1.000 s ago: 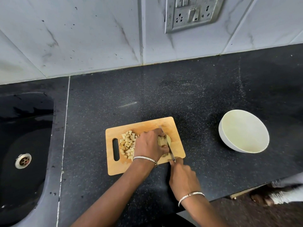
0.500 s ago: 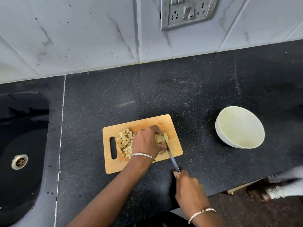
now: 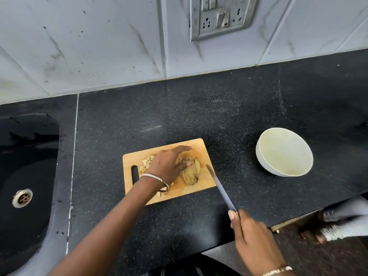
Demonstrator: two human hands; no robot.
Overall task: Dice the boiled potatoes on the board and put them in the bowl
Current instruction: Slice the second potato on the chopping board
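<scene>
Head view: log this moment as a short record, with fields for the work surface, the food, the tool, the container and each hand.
surface: wooden cutting board on the black counter
to cut: sliced potato, slices leaning together, on the board's right half
done: diced pieces heaped near the handle slot
tool: knife, tip at the board's right edge, clear of the potato
container: white bowl right of the board, empty
left: left hand, fingers straight, touching the sliced potato
right: right hand holds the knife handle
</scene>
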